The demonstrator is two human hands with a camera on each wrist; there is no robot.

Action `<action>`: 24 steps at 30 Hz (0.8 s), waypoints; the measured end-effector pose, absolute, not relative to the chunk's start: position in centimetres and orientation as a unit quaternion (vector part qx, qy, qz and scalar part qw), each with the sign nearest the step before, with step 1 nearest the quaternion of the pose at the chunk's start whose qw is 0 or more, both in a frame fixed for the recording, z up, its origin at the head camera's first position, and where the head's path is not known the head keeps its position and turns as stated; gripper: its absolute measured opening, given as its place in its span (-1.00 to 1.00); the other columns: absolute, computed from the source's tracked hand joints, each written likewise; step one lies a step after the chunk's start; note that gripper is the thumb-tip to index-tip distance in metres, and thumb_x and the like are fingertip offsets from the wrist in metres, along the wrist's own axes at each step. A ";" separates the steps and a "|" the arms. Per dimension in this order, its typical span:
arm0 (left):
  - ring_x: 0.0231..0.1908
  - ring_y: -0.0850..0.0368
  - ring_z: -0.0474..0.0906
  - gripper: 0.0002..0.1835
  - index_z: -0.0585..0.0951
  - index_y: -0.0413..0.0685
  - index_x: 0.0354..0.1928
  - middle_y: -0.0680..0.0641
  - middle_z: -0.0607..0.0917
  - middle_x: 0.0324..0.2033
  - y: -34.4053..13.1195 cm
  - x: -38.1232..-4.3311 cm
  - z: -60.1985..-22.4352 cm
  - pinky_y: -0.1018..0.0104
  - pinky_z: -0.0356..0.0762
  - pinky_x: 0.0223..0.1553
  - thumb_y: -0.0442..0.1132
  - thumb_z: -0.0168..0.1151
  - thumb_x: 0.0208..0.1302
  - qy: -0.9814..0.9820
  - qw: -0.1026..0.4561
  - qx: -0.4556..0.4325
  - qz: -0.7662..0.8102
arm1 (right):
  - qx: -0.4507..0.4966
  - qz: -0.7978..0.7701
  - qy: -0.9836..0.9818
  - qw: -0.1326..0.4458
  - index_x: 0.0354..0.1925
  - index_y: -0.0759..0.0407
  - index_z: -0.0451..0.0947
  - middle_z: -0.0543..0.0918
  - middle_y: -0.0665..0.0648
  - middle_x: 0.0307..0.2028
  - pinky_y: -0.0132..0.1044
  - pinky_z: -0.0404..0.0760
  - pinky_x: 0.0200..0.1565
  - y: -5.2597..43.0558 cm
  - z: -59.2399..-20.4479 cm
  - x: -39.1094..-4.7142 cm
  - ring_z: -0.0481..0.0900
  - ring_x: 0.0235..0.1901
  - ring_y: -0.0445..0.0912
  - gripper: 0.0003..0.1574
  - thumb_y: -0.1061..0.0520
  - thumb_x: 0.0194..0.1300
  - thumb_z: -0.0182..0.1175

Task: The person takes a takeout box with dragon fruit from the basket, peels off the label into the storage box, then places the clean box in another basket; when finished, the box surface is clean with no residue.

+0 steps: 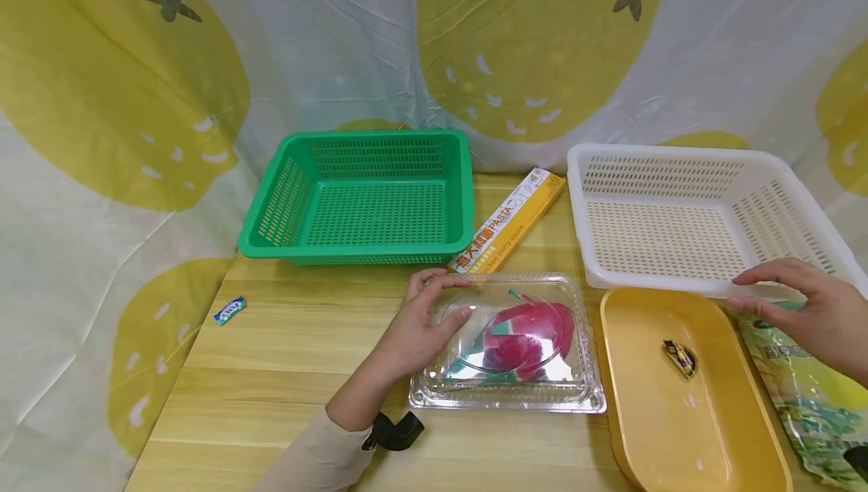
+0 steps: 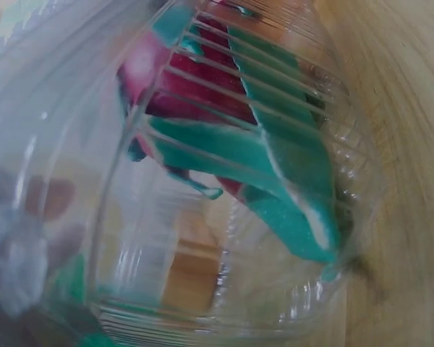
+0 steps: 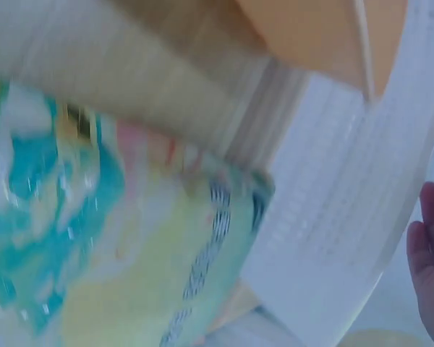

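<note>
The left hand rests spread-fingered on the clear box (1 flimsy lid); pressing could slide it. The right hand hovers relaxed, holding nothing.

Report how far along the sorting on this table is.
Done: little. Only a small wrapped piece lies in the yellow tray; the green basket and white basket hold nothing. In hand: the left hand rests on the clear box, and the right hand hovers by the white basket, over the bag. Left, seemingly: box, bag, pasta box, and candy.
</note>
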State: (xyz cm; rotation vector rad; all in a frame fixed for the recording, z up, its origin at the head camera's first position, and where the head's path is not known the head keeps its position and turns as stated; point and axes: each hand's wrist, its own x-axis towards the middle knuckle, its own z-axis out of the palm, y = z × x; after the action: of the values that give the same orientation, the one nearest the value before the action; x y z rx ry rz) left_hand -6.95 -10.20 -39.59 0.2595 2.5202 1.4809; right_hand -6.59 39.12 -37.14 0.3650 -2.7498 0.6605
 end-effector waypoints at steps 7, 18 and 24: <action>0.44 -0.23 0.24 -0.54 0.51 0.27 0.33 -0.08 0.17 0.46 -10.3 -7.1 -39.6 -0.43 0.21 0.39 -0.09 0.26 0.44 0.848 0.099 0.084 0.514 | 0.083 0.275 -0.957 0.042 0.04 0.07 0.71 0.30 -0.81 -0.08 -0.77 0.28 -0.31 43.4 -37.2 -8.3 0.39 0.09 -0.68 -0.52 0.23 0.11 0.52; 0.52 -0.38 0.11 -0.21 0.14 0.35 0.58 -0.20 0.13 0.53 -10.4 -7.0 -40.0 -0.53 0.13 0.37 -0.03 0.28 0.41 0.840 0.102 0.018 0.533 | 0.032 0.306 -0.948 -0.084 0.14 0.00 0.71 0.27 -0.79 -0.12 -0.56 0.48 -0.38 44.8 -38.5 -8.9 0.35 -0.23 -0.69 -0.55 0.12 0.27 0.43; 0.57 -0.41 -0.09 -0.24 0.14 0.27 0.58 -0.18 0.05 0.58 -10.8 -6.9 -40.3 -0.60 -0.07 0.39 -0.10 0.24 0.43 0.813 0.119 0.013 0.570 | 0.050 0.318 -0.945 -0.066 0.16 0.08 0.69 0.30 -0.79 -0.08 -0.69 0.42 -0.33 44.6 -39.1 -8.8 0.31 -0.16 -0.78 -0.56 0.17 0.30 0.39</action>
State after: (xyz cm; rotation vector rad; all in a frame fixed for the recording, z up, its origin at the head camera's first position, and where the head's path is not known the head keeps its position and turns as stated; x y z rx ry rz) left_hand -6.91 -10.81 -40.31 0.0375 2.3770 1.6669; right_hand -8.82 44.63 -39.06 0.1648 -3.0990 1.0418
